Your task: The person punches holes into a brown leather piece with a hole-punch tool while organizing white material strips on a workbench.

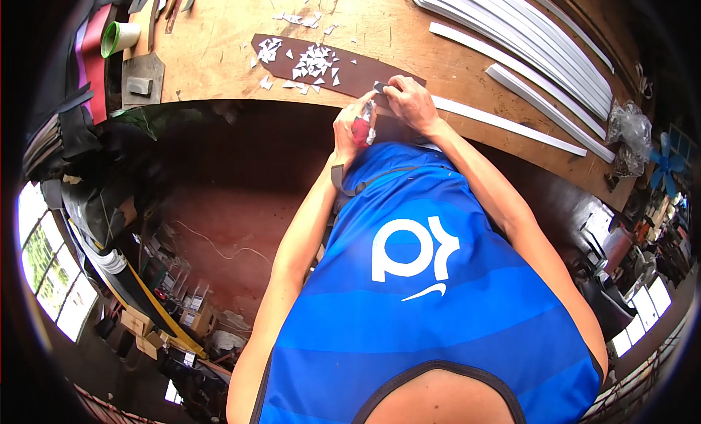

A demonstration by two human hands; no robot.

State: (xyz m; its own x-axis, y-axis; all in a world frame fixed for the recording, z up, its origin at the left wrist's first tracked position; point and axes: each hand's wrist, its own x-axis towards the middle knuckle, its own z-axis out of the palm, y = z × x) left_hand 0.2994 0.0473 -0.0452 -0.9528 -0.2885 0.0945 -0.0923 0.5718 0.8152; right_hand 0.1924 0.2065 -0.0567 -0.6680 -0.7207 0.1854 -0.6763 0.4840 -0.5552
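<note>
My left hand (352, 129) is at the table's front edge, fingers closed around a small red and silver item (361, 130). Close beside it on the right, my right hand (410, 101) pinches a small dark piece (380, 87), and the fingertips of both hands nearly meet. A brown strip (365, 73) with a pointed left end lies under and behind the hands. Many small white cut pieces (316, 61) are scattered on its left part and around it. To the right of my right hand, a long white strip (504, 123) runs along the table.
A stack of long white strips (526, 41) lies at the right of the wooden table (212, 30). Clear plastic wrap (629, 136) sits at the right edge. At the left are a green-rimmed cup (121, 39) and a metal block (139, 86) on a grey plate.
</note>
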